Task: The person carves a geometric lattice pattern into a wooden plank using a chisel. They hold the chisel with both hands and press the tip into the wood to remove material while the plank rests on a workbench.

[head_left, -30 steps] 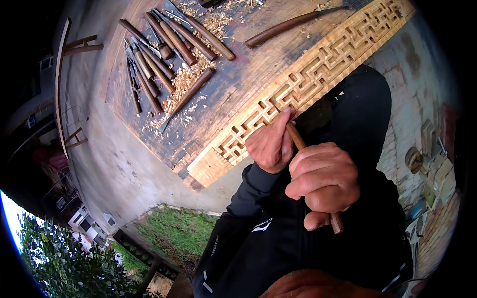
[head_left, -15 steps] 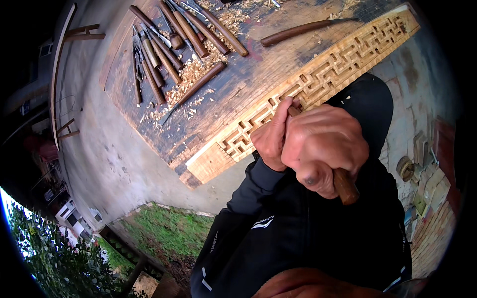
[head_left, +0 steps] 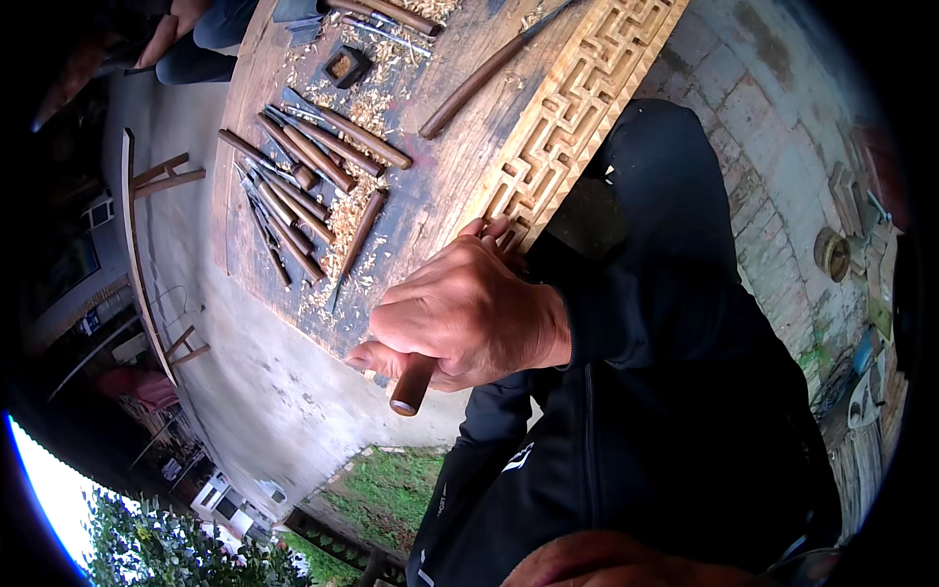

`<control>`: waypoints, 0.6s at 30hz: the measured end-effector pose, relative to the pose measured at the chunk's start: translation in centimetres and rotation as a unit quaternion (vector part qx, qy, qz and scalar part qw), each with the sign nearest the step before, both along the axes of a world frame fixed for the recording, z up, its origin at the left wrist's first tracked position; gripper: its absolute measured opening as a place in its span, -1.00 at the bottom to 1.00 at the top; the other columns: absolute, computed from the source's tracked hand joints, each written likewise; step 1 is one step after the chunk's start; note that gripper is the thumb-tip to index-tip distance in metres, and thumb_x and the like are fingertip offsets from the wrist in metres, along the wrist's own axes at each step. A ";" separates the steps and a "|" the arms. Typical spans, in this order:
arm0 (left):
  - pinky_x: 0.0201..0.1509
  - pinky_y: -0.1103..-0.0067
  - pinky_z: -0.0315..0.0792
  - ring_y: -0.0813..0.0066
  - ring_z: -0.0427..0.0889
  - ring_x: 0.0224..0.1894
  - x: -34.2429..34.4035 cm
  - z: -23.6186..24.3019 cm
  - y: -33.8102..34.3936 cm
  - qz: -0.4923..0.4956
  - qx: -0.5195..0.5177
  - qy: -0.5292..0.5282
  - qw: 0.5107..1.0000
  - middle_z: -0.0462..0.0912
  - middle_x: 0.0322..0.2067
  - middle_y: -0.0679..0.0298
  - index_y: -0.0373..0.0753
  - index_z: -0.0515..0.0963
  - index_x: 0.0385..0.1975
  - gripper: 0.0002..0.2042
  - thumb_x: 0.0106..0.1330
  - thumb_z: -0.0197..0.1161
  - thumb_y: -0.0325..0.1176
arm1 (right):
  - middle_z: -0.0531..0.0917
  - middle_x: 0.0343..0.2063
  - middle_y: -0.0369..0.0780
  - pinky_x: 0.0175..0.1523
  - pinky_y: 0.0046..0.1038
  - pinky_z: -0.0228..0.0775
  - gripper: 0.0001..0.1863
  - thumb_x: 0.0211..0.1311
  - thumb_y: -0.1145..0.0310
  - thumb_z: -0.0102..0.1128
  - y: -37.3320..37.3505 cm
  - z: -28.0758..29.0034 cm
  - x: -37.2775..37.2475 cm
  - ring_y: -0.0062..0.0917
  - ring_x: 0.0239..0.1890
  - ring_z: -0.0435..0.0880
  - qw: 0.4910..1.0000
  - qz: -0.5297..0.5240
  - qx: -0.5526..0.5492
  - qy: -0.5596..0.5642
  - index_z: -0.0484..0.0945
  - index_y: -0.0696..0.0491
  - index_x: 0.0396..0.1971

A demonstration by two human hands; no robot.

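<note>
My right hand (head_left: pixel 460 313) is wrapped round the brown wooden handle of a carving chisel (head_left: pixel 413 384), whose butt end sticks out below the fist. My left hand (head_left: pixel 473 229) is mostly hidden behind it; a fingertip shows beside the lower part of the handle, against the wood. Both hands are over the near-left part of a long pale board (head_left: pixel 587 93) carved with a sunken lattice pattern. The chisel's blade is hidden. The board lies along the near edge of the wooden workbench (head_left: pixel 440 201).
Several wood-handled chisels (head_left: pixel 308 157) lie bunched among shavings. Single chisels rest nearer (head_left: pixel 362 235) and farther right (head_left: pixel 479 86). A small black square holder (head_left: pixel 347 67) stands beyond the bunch. Another person's leg (head_left: pixel 205 59) shows at far left. A wooden bench (head_left: pixel 137 225) stands on the concrete.
The view has shifted, showing more of the bench's far side. Both hands have moved left along the board, and the chisel's butt now points down and left instead of right.
</note>
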State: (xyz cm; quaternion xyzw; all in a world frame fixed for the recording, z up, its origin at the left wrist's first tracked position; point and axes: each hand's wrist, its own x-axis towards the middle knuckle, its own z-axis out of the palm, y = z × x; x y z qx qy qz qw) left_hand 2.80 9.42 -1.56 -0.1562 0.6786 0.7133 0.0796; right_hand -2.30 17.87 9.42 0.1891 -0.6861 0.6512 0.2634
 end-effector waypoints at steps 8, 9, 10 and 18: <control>-0.27 0.55 0.60 0.50 0.73 -0.40 1.1 -2.1 -1.7 -0.133 -0.220 0.304 0.917 0.88 -0.17 0.17 -0.15 0.60 0.27 -0.72 0.70 0.29 -0.23 | 0.43 -0.67 -0.29 -0.45 -0.35 0.46 -0.44 0.34 0.15 0.57 2.7 0.9 5.5 -0.44 -0.62 0.60 0.996 0.023 0.030 0.081 0.34 0.00 -0.65; -0.28 0.54 0.62 0.49 0.77 -0.39 0.9 -0.1 -1.2 -0.148 -0.261 0.355 0.885 0.89 -0.21 0.19 -0.13 0.62 0.25 -0.75 0.70 0.30 -0.25 | 0.41 -0.66 -0.30 -0.45 -0.36 0.46 -0.43 0.31 0.14 0.59 3.3 1.0 5.8 -0.45 -0.63 0.57 0.995 0.042 0.026 0.083 0.33 0.00 -0.65; -0.27 0.53 0.63 0.48 0.78 -0.39 1.3 0.9 -1.6 -0.157 -0.280 0.343 0.883 0.89 -0.22 0.19 -0.14 0.62 0.25 -0.74 0.69 0.31 -0.24 | 0.40 -0.65 -0.30 -0.46 -0.38 0.44 -0.43 0.30 0.14 0.60 3.3 0.8 6.2 -0.46 -0.63 0.55 0.994 0.054 0.021 0.097 0.33 -0.01 -0.65; -0.25 0.55 0.66 0.45 0.81 -0.39 1.1 0.6 -0.3 -0.114 -0.262 0.380 0.879 0.90 -0.24 0.08 -0.25 0.69 0.21 -0.73 0.59 0.42 -0.41 | 0.26 -0.69 -0.34 -0.56 -0.46 0.08 -0.35 0.37 0.13 0.57 2.7 -0.9 6.4 -0.53 -0.70 0.29 0.990 0.048 0.007 0.136 0.25 -0.02 -0.70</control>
